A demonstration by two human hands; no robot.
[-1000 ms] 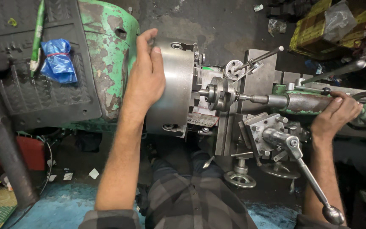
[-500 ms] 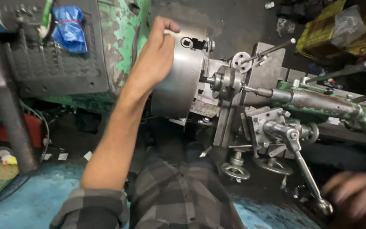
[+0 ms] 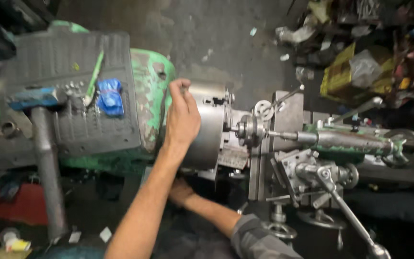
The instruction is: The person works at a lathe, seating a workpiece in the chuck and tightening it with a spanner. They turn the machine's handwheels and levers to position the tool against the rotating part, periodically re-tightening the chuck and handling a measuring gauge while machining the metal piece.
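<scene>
While gripped: one chuck (image 3: 212,125), two hands.

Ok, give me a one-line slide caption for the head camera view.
Left hand on the steel lathe chuck, right hand reaching under it, beside the green headstock.

Single head cam, looking steeply down on the lathe (image 3: 245,134) from close above. Lathe bed runs left-right across frame, floor beyond at far edge, wearer's arms entering from near edge.
</scene>
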